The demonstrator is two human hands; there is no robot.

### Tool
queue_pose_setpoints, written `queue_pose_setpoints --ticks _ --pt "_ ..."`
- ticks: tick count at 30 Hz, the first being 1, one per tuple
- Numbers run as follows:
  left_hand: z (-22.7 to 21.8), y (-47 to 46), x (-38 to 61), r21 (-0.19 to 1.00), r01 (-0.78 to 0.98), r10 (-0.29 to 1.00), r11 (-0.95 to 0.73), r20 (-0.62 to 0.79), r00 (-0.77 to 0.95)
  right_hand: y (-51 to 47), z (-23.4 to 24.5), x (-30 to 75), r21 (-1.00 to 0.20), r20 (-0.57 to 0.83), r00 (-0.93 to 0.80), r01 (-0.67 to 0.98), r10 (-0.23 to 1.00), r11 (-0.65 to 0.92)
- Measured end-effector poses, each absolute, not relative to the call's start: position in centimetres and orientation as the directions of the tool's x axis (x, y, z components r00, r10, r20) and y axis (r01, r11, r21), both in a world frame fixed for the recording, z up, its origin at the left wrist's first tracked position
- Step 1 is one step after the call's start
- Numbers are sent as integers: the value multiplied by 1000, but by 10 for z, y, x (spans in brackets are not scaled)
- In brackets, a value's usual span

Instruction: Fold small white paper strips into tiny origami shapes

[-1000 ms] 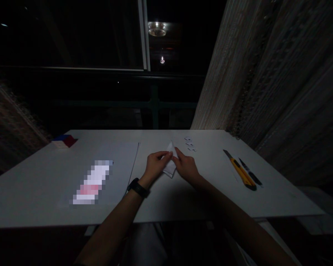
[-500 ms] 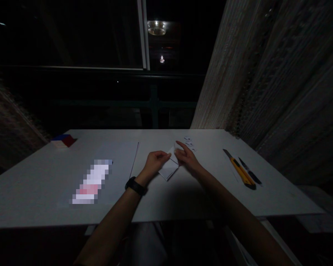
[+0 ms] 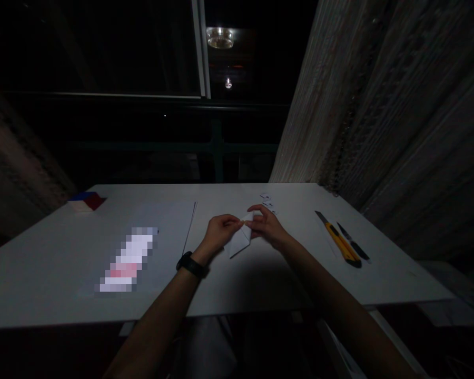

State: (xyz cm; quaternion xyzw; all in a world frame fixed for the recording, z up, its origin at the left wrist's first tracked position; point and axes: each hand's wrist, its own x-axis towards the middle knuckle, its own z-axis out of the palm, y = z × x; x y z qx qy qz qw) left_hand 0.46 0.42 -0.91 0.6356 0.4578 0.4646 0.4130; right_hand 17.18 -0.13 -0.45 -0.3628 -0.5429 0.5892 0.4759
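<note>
A folded piece of white paper (image 3: 240, 241) is held between both hands over the middle of the white table (image 3: 237, 295). My left hand (image 3: 221, 230), with a dark watch on its wrist, pinches the paper's left side between thumb and fingers. From the right, my right hand (image 3: 267, 226) grips the paper's upper part, thumb in front and index finger curled at the top corner. The thumbs nearly meet on the paper. Some fingers of both hands are hidden behind it. Just beyond the right hand lie several small white paper pieces (image 3: 267, 202) with dark marks.
To the right lie a yellow utility knife (image 3: 342, 242) with its blade out and a small dark knife (image 3: 353, 242). At left are white sheets (image 3: 169, 221) under a bright pixelated screen (image 3: 128, 258). A red, blue and white block (image 3: 86, 201) sits far left. Curtains (image 3: 312, 105) hang behind.
The folded paper has been turned, so its lower part looks narrower and shows a different face. My right index finger has bent at the paper's top. The view has shifted slightly.
</note>
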Motion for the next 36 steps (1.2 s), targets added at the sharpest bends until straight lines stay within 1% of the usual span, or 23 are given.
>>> queue_pose_setpoints --ticks 3,6,9,13,18,23,30,36 --pt "-9 4 4 946 198 963 -258 235 134 -2 -2 173 -987 126 -298 -132 946 90" --pt "-9 4 3 935 213 954 -282 250 166 -2 0 176 -990 132 -314 -79 940 113" --pt "-10 3 3 925 230 946 -304 264 190 -1 0 178 -990 140 -277 -26 951 138" --pt "-13 3 3 905 264 938 -335 295 179 0 2 177 -982 175 -204 39 963 187" --pt "-12 3 3 908 271 945 -318 280 170 0 0 175 -971 205 -146 96 968 221" --pt "-8 2 3 921 251 950 -297 260 171 -1 -2 175 -946 232 -154 192 960 260" --pt "-4 -1 4 937 227 959 -265 232 159 -5 0 169 -925 268 -102 253 958 285" --pt "-6 -1 5 935 207 956 -286 264 129 -8 1 166 -928 265 -77 250 961 276"
